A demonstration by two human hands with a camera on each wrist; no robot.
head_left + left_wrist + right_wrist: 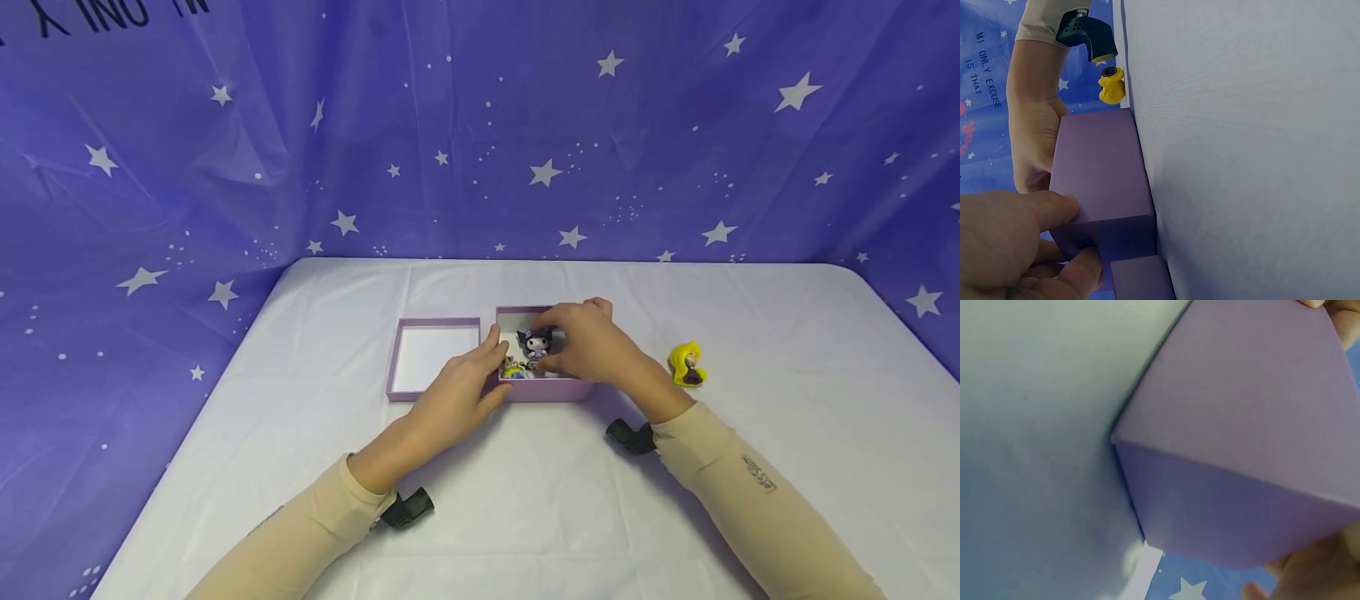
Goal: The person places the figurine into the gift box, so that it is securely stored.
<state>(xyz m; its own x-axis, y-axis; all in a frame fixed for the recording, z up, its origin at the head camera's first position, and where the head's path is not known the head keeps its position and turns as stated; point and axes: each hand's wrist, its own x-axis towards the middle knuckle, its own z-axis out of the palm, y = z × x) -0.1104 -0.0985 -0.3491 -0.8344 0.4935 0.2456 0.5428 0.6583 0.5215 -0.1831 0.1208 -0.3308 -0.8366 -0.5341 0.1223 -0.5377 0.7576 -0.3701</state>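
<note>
An open purple box (546, 390) stands on the white table with several small figurines inside. My left hand (459, 398) holds its left end; in the left wrist view the thumb (1060, 207) lies on the front wall and the fingers bend against the end wall. Over the box's right side, my right hand (592, 342) reaches in. Its thumb and fingers are around a figurine with a black eared hood and white face (537, 343). A yellow-and-blue figurine (513, 368) sits by the left wall. Part of the box's contents is hidden under the right hand.
A shallow purple lid (435, 396) with a white inside lies just left of the box. Right of the box is a yellow-haired figurine (686, 365). A purple star-patterned cloth (480, 108) hangs behind the table.
</note>
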